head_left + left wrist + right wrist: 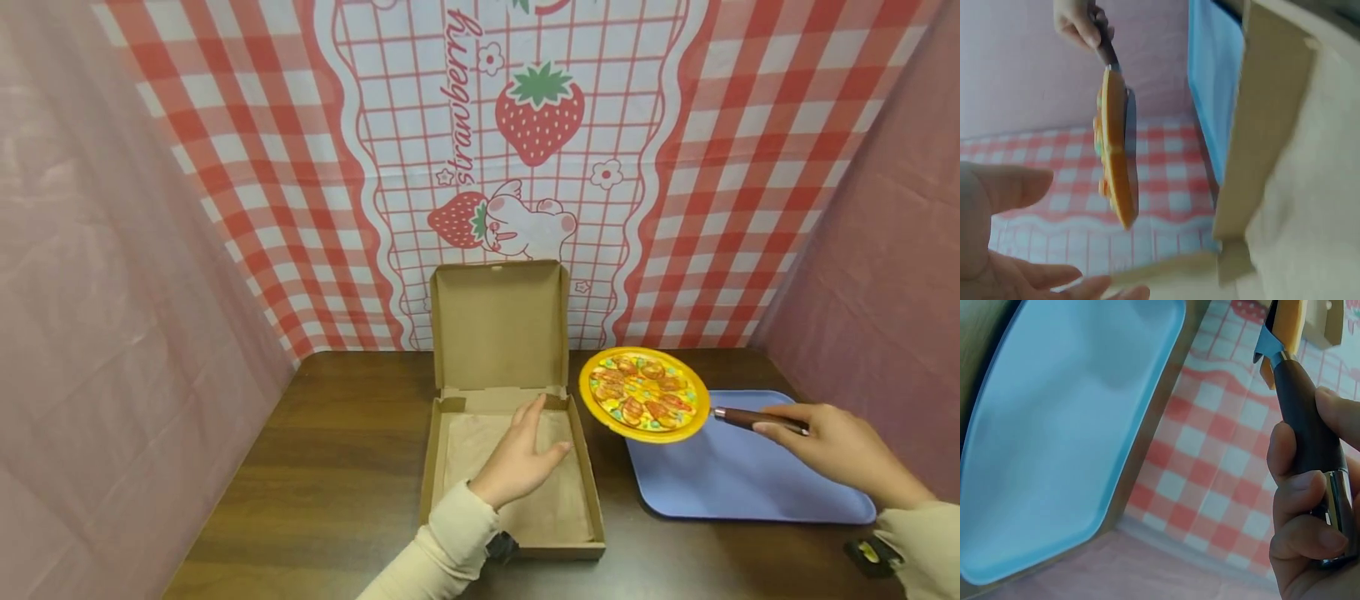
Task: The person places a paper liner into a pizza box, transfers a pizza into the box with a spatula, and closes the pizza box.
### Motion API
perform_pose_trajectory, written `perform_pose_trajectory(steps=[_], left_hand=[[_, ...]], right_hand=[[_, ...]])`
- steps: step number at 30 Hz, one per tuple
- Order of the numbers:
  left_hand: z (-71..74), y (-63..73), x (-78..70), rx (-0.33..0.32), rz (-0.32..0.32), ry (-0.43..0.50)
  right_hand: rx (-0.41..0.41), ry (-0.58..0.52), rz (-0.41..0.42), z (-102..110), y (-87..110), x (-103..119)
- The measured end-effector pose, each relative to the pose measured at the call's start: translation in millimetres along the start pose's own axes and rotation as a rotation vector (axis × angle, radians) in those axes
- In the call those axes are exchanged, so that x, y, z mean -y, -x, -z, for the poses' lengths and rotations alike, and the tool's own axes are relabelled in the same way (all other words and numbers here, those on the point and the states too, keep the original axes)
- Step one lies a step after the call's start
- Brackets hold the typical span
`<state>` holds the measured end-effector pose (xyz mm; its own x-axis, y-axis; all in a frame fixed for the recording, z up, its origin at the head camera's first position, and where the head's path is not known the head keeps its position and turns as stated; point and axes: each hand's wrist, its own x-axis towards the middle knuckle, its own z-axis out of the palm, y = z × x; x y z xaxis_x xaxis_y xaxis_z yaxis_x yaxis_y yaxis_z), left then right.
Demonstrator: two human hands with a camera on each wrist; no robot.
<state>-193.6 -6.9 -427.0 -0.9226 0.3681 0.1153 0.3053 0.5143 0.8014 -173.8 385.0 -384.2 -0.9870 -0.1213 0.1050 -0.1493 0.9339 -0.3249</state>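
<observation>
My right hand grips the dark handle of a pizza server, fingers wrapped round it. A toy pizza with a yellow rim and colourful toppings lies on the server's metal blade, which shows under it in the left wrist view. Server and pizza are held up off the table, between the box and the tray. An open cardboard pizza box stands to the left, its lid upright at the back. Above the box my left hand is held with fingers spread, holding nothing.
A blue tray lies on the brown wooden table, right of the box and below my right hand. A sheet of brown paper lines the box. Behind hangs a checked strawberry cloth, with pink curtains at both sides.
</observation>
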Motion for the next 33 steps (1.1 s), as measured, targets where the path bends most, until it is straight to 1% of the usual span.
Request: perform_pose_trajectory(steps=[2, 5, 9, 13, 17, 20, 21, 23, 25, 29, 33], left_hand=[[11.5, 6.0, 8.9, -0.016, -0.006, -0.027], [28.2, 15.2, 24.0, -0.060, -0.019, -0.055], [50.3, 26.9, 43.7, -0.141, -0.042, -0.070], [70.3, 36.8, 63.9, -0.205, -0.025, -0.067], [84.0, 45.3, 85.6, -0.258, 0.028, -0.051], [88.2, 50.9, 100.5, -0.282, 0.075, -0.058], [88.4, 52.7, 104.8, -0.282, 0.090, -0.057], [87.6, 55.9, 113.0, -0.279, 0.122, -0.050], [85.7, 59.0, 119.9, -0.275, 0.141, -0.039], [80.6, 63.1, 131.3, -0.274, 0.175, 0.001], [76.0, 65.6, 138.9, -0.272, 0.185, 0.038]], right_hand=[[0.009, -0.016, 0.013, -2, -2.2, 6], [-0.004, -0.032, 0.051, -7, -5.2, 14], [-0.020, -0.050, 0.092, -15, -10.6, 24], [-0.036, -0.065, 0.128, -21, -16.2, 35], [-0.054, -0.063, 0.161, -27, -20.4, 46], [-0.046, -0.056, 0.146, -33, -23.0, 53], [-0.040, -0.057, 0.134, -35, -23.8, 55], [-0.033, -0.069, 0.134, -39, -25.6, 59], [-0.013, -0.084, 0.116, -44, -27.0, 64], [-0.010, -0.094, 0.152, -55, -29.4, 70], [-0.013, -0.111, 0.186, -66, -30.3, 76]])
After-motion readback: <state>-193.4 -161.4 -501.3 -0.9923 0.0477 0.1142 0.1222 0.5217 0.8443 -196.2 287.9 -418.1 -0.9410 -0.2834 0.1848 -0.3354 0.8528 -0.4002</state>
